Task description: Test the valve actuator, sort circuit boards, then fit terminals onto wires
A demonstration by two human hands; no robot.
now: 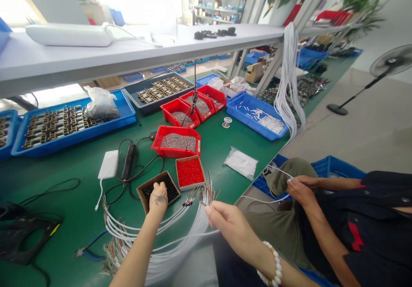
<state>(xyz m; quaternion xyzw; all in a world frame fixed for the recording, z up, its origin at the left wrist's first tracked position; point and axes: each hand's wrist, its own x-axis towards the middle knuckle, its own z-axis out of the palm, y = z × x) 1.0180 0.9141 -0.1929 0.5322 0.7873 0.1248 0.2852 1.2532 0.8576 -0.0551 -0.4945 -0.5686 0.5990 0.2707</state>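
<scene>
My left hand (159, 196) reaches into a small cardboard box (174, 197) of black parts. Its fingers are curled together, with the tips down among the parts, so what they grip is hidden. My right hand (230, 226) pinches a white cable (206, 234) near its end, where thin coloured wires stick out past the thumb and fingertip. A bundle of white cables (189, 239) with fanned coloured wire ends curves across the bench below both hands. Several of these cables (174, 221) have black pieces near their wire ends. Beside the black parts stands a box of red parts (189, 172).
Red bins (176, 142) of small metal parts stand behind the boxes. Blue trays (125, 111) hold assemblies; another blue tray (257, 115) holds white pieces. A plastic bag (241, 163), solder spool (226, 122) and black corded tool (129, 161) lie around. At right, a co-worker's hands (301, 188) hold white cable.
</scene>
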